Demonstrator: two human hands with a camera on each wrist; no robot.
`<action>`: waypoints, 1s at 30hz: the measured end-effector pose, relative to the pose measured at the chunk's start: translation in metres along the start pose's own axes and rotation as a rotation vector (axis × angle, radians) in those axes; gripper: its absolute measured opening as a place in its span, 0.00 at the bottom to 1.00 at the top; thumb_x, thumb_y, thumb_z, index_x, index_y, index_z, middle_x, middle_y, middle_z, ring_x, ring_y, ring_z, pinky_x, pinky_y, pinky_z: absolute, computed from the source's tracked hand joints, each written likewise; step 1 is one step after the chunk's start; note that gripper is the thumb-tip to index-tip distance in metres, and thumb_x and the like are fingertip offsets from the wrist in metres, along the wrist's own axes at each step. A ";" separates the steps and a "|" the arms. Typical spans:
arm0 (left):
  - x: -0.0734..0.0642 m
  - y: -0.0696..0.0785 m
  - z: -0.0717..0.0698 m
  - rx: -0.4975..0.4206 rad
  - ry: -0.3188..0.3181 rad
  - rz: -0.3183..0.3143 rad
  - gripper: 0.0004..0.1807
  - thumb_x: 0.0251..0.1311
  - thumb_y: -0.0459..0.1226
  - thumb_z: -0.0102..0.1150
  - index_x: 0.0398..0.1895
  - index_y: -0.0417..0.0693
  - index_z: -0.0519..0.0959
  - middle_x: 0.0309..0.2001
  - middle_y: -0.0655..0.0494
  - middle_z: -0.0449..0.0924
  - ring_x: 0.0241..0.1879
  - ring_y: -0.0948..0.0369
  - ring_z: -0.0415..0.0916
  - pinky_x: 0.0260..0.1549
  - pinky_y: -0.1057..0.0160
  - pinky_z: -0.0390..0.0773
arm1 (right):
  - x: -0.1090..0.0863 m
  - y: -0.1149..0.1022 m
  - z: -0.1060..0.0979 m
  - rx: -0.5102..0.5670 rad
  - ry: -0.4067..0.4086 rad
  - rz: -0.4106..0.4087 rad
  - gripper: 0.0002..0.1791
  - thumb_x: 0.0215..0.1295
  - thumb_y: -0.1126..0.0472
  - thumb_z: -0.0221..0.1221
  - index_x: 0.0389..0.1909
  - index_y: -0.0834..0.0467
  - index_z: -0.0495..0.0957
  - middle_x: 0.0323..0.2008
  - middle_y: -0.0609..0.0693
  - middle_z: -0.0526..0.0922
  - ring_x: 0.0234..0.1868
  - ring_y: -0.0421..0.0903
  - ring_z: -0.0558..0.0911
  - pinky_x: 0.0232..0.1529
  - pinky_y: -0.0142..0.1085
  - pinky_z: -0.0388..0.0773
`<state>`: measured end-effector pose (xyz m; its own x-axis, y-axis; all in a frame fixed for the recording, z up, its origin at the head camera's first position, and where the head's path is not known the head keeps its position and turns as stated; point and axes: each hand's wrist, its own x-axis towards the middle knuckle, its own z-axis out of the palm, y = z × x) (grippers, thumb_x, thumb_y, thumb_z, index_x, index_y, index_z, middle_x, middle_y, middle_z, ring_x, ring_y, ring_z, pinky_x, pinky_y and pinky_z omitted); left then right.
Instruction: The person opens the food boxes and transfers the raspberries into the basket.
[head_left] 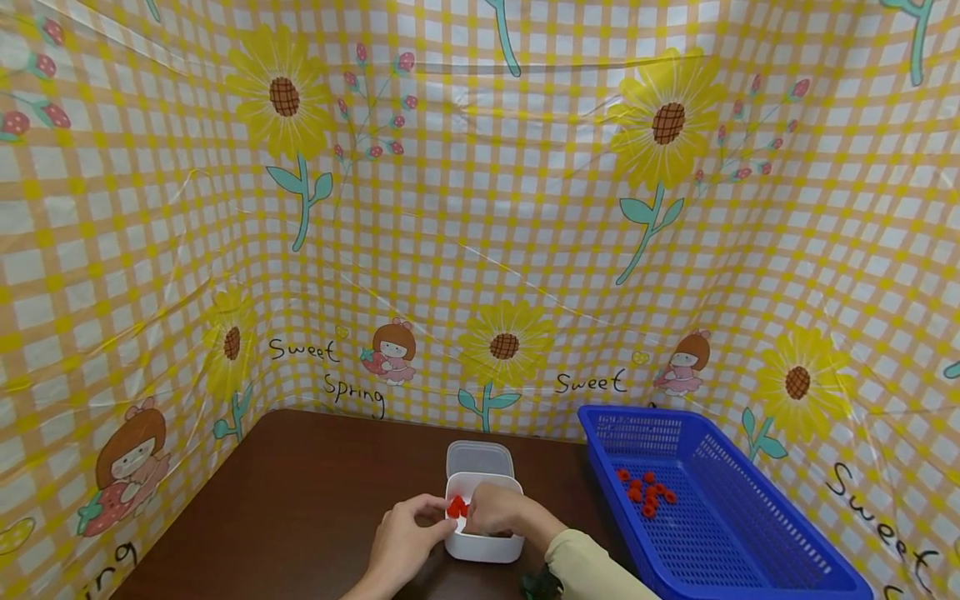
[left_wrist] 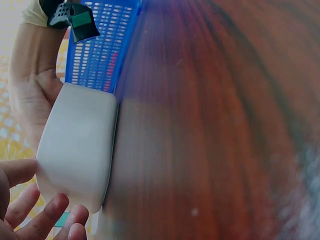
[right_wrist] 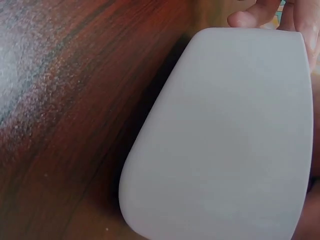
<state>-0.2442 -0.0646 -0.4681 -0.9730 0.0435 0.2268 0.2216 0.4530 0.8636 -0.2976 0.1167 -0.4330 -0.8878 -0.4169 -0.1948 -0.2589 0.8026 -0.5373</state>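
A white rectangular container (head_left: 486, 548) stands on the brown table, with several small red raspberry-like pieces (head_left: 457, 506) at its left inside. My left hand (head_left: 405, 537) rests at the container's left side, thumb and forefinger by the rim. In the left wrist view its loosely spread fingers (left_wrist: 50, 212) lie against the end of the white wall. From the right, my right hand (head_left: 498, 510) reaches down into the container, knuckles up. Its fingertips are hidden inside, and I cannot tell whether they hold a piece. The container's side wall (right_wrist: 225, 135) fills most of the right wrist view.
A blue slotted basket (head_left: 720, 517) stands at the right, with more red pieces (head_left: 647, 492) towards its far left. Directly behind the container is a translucent lid (head_left: 480, 459). A yellow checked cloth (head_left: 480, 208) with sunflowers walls the table at the back and sides.
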 end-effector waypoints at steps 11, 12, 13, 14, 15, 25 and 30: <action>0.001 0.001 0.000 0.015 0.002 0.005 0.15 0.52 0.50 0.74 0.41 0.58 0.87 0.32 0.67 0.84 0.31 0.67 0.75 0.27 0.63 0.69 | 0.000 -0.003 0.004 -0.142 0.208 0.037 0.17 0.46 0.56 0.73 0.15 0.56 0.74 0.13 0.43 0.66 0.14 0.39 0.65 0.16 0.30 0.61; 0.001 0.002 0.000 0.016 0.003 0.009 0.15 0.52 0.49 0.74 0.41 0.58 0.87 0.32 0.68 0.84 0.32 0.67 0.76 0.28 0.63 0.69 | 0.000 -0.004 0.003 -0.165 0.228 0.037 0.17 0.46 0.56 0.73 0.16 0.58 0.75 0.13 0.44 0.68 0.15 0.40 0.66 0.17 0.31 0.62; 0.002 0.002 0.000 0.018 0.003 0.009 0.14 0.52 0.49 0.74 0.41 0.58 0.87 0.32 0.68 0.84 0.32 0.67 0.76 0.28 0.63 0.69 | 0.000 -0.005 0.003 -0.194 0.250 0.036 0.17 0.45 0.55 0.73 0.17 0.59 0.75 0.14 0.45 0.69 0.16 0.41 0.66 0.18 0.32 0.64; 0.002 0.002 0.000 0.020 0.005 0.012 0.14 0.52 0.49 0.74 0.41 0.58 0.87 0.32 0.68 0.84 0.32 0.67 0.76 0.28 0.62 0.69 | 0.000 -0.006 0.002 -0.217 0.270 0.036 0.17 0.45 0.55 0.73 0.18 0.60 0.76 0.15 0.46 0.70 0.17 0.42 0.67 0.20 0.32 0.65; 0.002 0.002 0.000 0.019 0.005 0.013 0.14 0.52 0.49 0.74 0.41 0.58 0.87 0.32 0.68 0.84 0.32 0.67 0.76 0.28 0.63 0.69 | 0.000 -0.007 0.001 -0.237 0.291 0.038 0.17 0.44 0.55 0.73 0.19 0.61 0.76 0.16 0.46 0.71 0.18 0.43 0.67 0.21 0.34 0.66; 0.002 0.002 0.000 0.019 0.006 0.014 0.14 0.51 0.48 0.74 0.41 0.59 0.87 0.32 0.69 0.84 0.32 0.68 0.76 0.29 0.63 0.69 | 0.001 -0.004 0.009 -0.184 0.433 0.008 0.15 0.43 0.60 0.72 0.11 0.59 0.76 0.13 0.45 0.70 0.18 0.42 0.64 0.20 0.34 0.63; 0.000 0.000 0.000 0.006 0.000 0.003 0.14 0.51 0.48 0.74 0.41 0.59 0.87 0.32 0.69 0.84 0.32 0.69 0.76 0.29 0.64 0.69 | 0.000 -0.003 0.013 -0.151 0.438 0.006 0.13 0.45 0.61 0.73 0.12 0.60 0.80 0.13 0.45 0.75 0.18 0.40 0.67 0.21 0.32 0.66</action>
<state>-0.2442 -0.0646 -0.4683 -0.9722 0.0450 0.2298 0.2245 0.4586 0.8598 -0.2919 0.1092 -0.4423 -0.9582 -0.2186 0.1845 -0.2769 0.8712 -0.4054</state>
